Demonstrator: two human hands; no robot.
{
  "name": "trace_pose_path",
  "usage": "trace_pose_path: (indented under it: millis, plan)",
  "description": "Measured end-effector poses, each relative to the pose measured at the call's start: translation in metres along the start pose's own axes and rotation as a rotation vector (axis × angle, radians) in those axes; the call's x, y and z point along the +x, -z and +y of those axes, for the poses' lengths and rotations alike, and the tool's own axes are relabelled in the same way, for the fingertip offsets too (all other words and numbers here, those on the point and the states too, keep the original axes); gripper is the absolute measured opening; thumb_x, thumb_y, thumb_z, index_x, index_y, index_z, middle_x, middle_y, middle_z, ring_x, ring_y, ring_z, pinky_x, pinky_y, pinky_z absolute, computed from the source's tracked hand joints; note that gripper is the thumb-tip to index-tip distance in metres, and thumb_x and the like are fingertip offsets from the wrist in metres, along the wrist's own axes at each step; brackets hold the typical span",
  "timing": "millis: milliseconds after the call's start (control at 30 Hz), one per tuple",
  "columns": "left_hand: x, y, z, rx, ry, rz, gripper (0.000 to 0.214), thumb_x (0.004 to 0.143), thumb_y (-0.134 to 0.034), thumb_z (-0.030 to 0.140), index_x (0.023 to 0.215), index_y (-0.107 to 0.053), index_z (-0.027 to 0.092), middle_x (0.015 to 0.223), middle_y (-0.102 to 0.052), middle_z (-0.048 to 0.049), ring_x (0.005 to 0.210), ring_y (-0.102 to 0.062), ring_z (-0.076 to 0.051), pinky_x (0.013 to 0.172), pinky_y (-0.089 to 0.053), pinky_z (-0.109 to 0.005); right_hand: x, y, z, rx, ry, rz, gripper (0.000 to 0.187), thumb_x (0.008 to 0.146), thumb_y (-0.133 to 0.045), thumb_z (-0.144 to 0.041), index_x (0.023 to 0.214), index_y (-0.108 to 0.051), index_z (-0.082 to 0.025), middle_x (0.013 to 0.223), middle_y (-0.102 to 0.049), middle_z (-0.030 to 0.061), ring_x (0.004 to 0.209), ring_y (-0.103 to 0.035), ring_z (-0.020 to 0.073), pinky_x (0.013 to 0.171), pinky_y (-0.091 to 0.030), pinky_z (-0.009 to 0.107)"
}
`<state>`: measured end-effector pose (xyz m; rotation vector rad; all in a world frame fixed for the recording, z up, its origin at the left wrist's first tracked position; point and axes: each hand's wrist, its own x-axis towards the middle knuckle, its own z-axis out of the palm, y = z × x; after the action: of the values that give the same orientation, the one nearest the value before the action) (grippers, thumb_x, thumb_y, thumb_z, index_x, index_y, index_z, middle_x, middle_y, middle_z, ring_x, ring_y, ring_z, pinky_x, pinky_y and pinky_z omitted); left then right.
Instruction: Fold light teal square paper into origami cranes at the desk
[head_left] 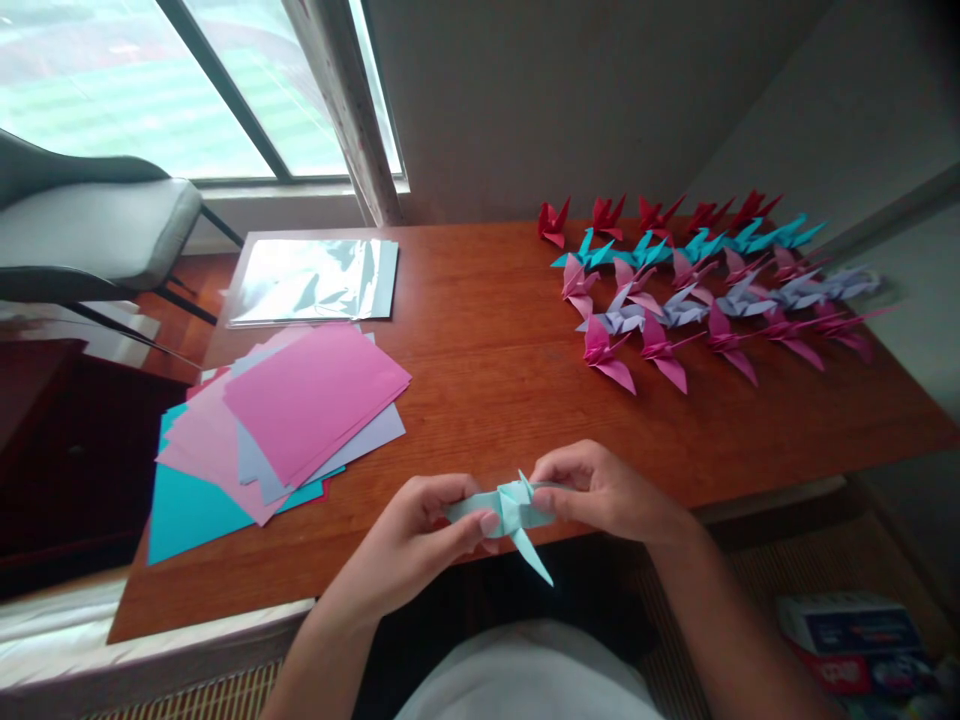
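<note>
A pale mint-green paper crane (514,508) is held over the front edge of the wooden table. Its wings stretch out to both sides, and one long point slants down towards me. My left hand (442,530) pinches the left wing between thumb and fingers. On the other side, my right hand (589,490) grips the right wing the same way. The fingers cover the wing tips.
Rows of finished cranes stand at the back right: red (553,222), turquoise (592,250), light pink (579,285), lavender (621,316) and magenta (604,352). Coloured paper sheets (319,395) fan out at left, a shiny plastic-wrapped pack (311,280) behind them. A chair (90,230) stands beyond.
</note>
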<state>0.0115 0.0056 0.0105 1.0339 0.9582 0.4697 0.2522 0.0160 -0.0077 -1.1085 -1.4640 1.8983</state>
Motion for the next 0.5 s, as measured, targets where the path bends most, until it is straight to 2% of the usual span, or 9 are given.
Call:
trace_pose_path:
  millis: [100,200,367,500]
  plan:
    - [0.001,0.001,-0.003,-0.119,0.022,-0.026,0.036,0.080,-0.077,0.048,0.070,-0.066,0.015,0.067,-0.069,-0.0030,0.062,-0.060,-0.013,0.060,-0.045,-0.021,-0.002,0.001,0.007,0.141,-0.044,-0.067,0.037,0.083,-0.076,-0.049,0.072,-0.066,-0.015,0.061,-0.060,-0.0023,0.053,-0.051,0.0079,0.048,-0.038,0.019]
    - [0.003,0.001,-0.010,-0.214,0.033,-0.037,0.041,0.076,-0.081,0.050,0.065,-0.062,0.015,0.062,-0.067,-0.0028,0.059,-0.059,-0.012,0.057,-0.043,-0.021,-0.003,-0.001,0.016,0.269,-0.031,-0.077,0.044,0.075,-0.080,-0.054,0.064,-0.061,-0.016,0.054,-0.058,-0.0030,0.044,-0.046,0.0067,0.040,-0.032,0.018]
    - [0.001,0.003,-0.017,-0.322,0.041,-0.107,0.043,0.073,-0.083,0.052,0.064,-0.061,0.016,0.058,-0.065,-0.0035,0.053,-0.058,-0.012,0.051,-0.041,-0.021,-0.001,-0.007,0.034,0.487,0.085,-0.043,0.048,0.070,-0.083,-0.058,0.060,-0.060,-0.017,0.050,-0.057,-0.0027,0.039,-0.044,0.0066,0.038,-0.030,0.020]
    - [-0.003,0.009,-0.019,-0.364,0.013,-0.180,0.041,0.075,-0.082,0.051,0.063,-0.063,0.017,0.055,-0.064,-0.0036,0.048,-0.059,-0.013,0.047,-0.043,-0.023,-0.002,-0.008,0.039,0.514,0.116,0.012,0.051,0.069,-0.083,-0.060,0.056,-0.058,-0.018,0.044,-0.051,-0.0049,0.036,-0.041,0.0067,0.038,-0.030,0.021]
